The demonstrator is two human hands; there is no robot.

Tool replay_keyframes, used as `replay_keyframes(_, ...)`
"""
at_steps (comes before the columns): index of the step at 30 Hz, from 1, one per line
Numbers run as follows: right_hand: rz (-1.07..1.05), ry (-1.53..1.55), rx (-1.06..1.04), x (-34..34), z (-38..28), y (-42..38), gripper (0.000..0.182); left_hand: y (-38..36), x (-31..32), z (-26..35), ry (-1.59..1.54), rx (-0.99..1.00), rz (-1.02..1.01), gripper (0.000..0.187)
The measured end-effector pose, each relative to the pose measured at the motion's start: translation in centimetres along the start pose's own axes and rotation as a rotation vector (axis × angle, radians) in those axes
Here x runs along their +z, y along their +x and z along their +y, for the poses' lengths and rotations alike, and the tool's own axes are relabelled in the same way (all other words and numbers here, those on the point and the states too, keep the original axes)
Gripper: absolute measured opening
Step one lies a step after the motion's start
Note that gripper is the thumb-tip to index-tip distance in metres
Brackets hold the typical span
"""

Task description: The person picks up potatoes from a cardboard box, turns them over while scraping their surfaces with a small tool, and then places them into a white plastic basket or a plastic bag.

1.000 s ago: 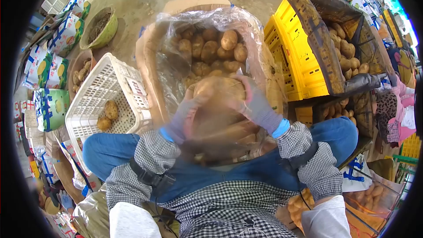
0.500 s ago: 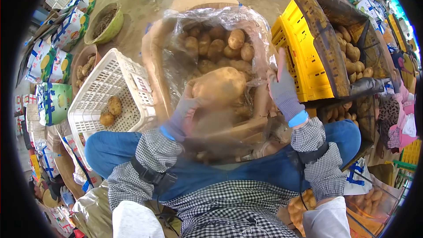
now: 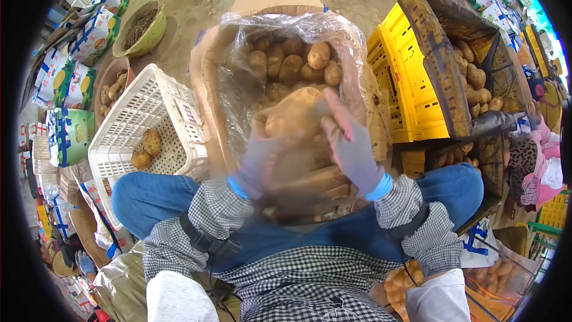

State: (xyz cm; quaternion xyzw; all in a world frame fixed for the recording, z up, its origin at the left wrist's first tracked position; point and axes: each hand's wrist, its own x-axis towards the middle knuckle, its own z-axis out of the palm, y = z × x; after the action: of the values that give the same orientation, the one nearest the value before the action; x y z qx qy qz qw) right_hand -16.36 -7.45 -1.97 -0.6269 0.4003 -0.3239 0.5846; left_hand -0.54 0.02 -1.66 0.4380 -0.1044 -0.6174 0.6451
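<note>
A large tan potato (image 3: 296, 113) is held up over the cardboard box, close in front of me. My left hand (image 3: 261, 154), in a grey-purple glove with bare fingertips, is closed around its left and lower side. From the right, my right hand (image 3: 351, 146), gloved the same way, reaches the potato with fingers and thumb bent at its right edge. Beneath them, the box (image 3: 205, 77) has a clear plastic liner (image 3: 238, 92) and holds a layer of brown potatoes (image 3: 291, 67). The box's near part is partly hidden and smeared by motion.
At left stands a white plastic basket (image 3: 149, 83) with two potatoes (image 3: 147, 150) inside. A yellow crate (image 3: 411, 71) and a dark-lined crate of potatoes (image 3: 476, 86) stand at right. Further left are a green tub (image 3: 156, 39), a bowl of potatoes (image 3: 113, 92) and printed cartons (image 3: 95, 36).
My right hand has moved left from the box's right edge to the potato, its fingers now bent in. My left hand still holds the potato, shifted slightly right.
</note>
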Motion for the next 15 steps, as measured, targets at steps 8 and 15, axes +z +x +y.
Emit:
replay_keyframes(8,0.014,-0.041,-0.042,0.2,2.4,-0.3,0.045,-0.3,-0.1,-0.4,-0.004,-0.040,0.056,0.064)
replay_keyframes(15,0.006,0.044,0.064,0.1,1.2,-0.2,0.046,-0.3,-0.3,-0.3,-0.059,-0.044,0.035,0.067)
